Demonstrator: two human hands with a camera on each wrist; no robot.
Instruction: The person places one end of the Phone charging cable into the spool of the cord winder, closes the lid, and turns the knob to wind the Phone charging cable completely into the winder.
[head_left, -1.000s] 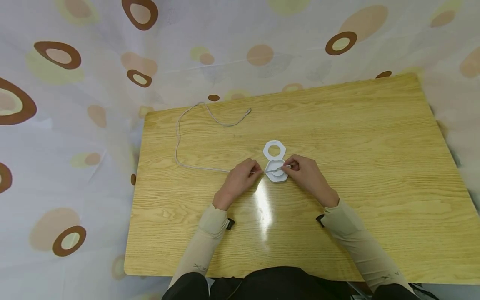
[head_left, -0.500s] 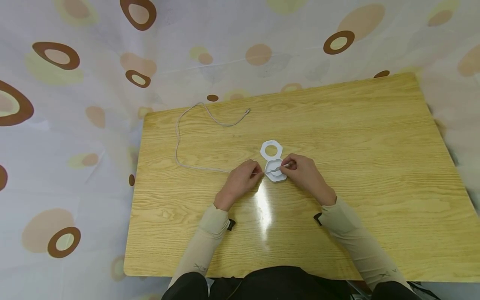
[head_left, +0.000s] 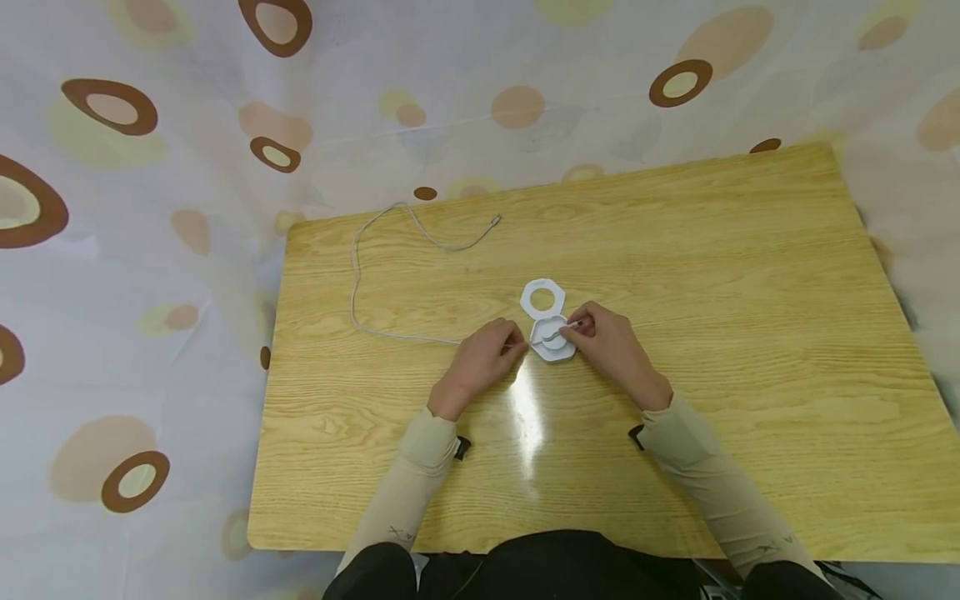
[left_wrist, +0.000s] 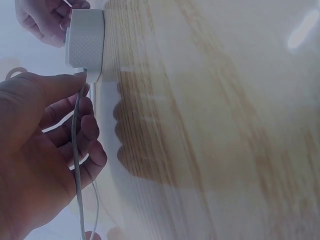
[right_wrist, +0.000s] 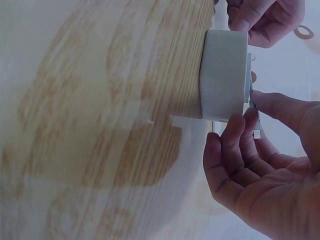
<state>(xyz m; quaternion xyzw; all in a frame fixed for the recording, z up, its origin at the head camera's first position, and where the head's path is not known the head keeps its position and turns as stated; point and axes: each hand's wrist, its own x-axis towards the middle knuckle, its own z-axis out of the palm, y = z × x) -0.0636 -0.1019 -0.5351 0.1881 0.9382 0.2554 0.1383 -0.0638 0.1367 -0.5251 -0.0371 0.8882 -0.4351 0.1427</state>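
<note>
Your right hand (head_left: 611, 346) has edged up-frame, pinching the cable (head_left: 405, 336) near its plug (right_wrist: 257, 134) over the white case (head_left: 553, 355), mid-frame; your left hand (head_left: 487, 354) pinches it just beside. Looks part-done: lid (head_left: 542, 284) open, long run loose upper left.

Pale sheeting (head_left: 465, 50) patterned with brown and yellow ovals (head_left: 681, 84) borders a wood-grain table (head_left: 720, 317) bearing bright glare (head_left: 527, 417).

Left hand (left_wrist: 37, 162) pinches cable (left_wrist: 78, 185); box (left_wrist: 86, 45) beside
</note>
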